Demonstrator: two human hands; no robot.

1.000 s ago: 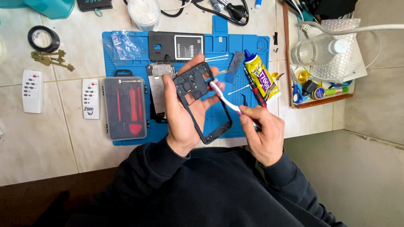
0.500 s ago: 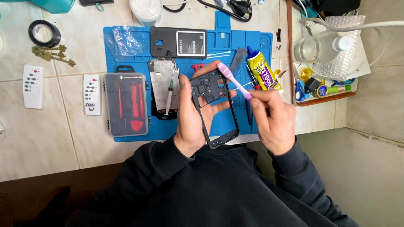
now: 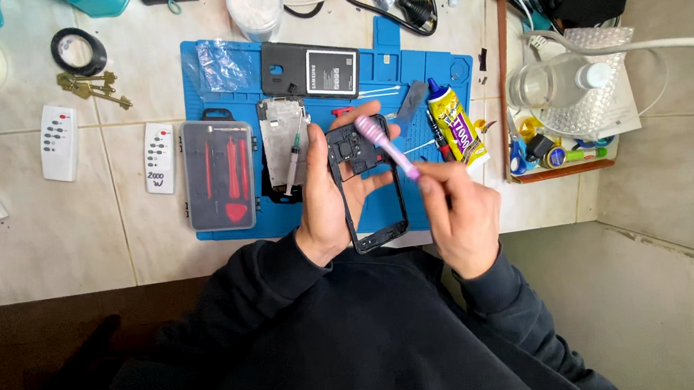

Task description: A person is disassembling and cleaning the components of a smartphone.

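The black phone frame [image 3: 368,186] sits up off the tabletop, held lengthwise in the left hand [image 3: 323,197], whose fingers wrap one long edge while the thumb braces the other, so the open inner side faces up towards the person. That grip leaves the upper, component-filled end free, and the pink toothbrush [image 3: 385,144] comes in there: the right hand [image 3: 459,213] is closed around its handle like a pen, bristle head laid on the top part of the frame.

Directly below lies the blue work mat [image 3: 402,69], close enough to catch anything that drops. On it, just left of the frame, rests a silvery inner phone plate [image 3: 283,146] with a small syringe [image 3: 295,159] across it, and above that a black back shell with its battery [image 3: 310,68]. A yellow glue tube [image 3: 458,127] lies within reach of the right hand. A clear case of red prying tools [image 3: 221,174] lies at the mat's left edge.
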